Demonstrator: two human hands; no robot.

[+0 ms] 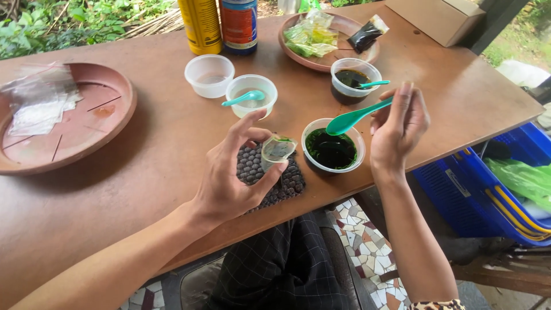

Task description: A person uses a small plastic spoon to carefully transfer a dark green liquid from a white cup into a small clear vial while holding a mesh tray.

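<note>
Left hand (229, 175) pinches small pouch (276, 150); right hand (398, 129) lifts teal spoon (356, 117).

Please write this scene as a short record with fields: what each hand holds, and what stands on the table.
left hand: pinches a small clear bag, open, above a dark beaded mat
right hand: holds a teal spoon over a cup of dark green liquid
other cups: empty cup; cup with spoon; cup of dark liquid
table: brown, wooden
</note>
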